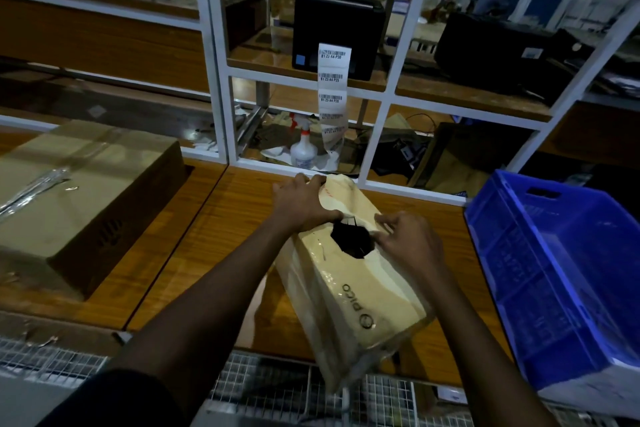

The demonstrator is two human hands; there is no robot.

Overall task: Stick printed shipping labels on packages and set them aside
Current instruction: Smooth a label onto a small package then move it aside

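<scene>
Cream plastic-wrapped package (pixel 363 288) lay on the wooden tabletop (pixel 214 253), brown cardboard box (pixel 86 191) on one side, blue plastic crate (pixel 561 270) on the other. Grip of the left hand (pixel 301 201) curled over its far end, and the right hand (pixel 408 239) pinched the wrap. White label strip (pixel 332 87) hung off the black printer (pixel 332 21).

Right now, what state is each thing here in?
package: wrapper torn, no label visible
left hand: grips its far end
right hand: pinches the wrapper by the tear
printer: label strip hanging out
cardboard box: taped shut
spray bottle: upright
blue crate: upright, open top
</scene>
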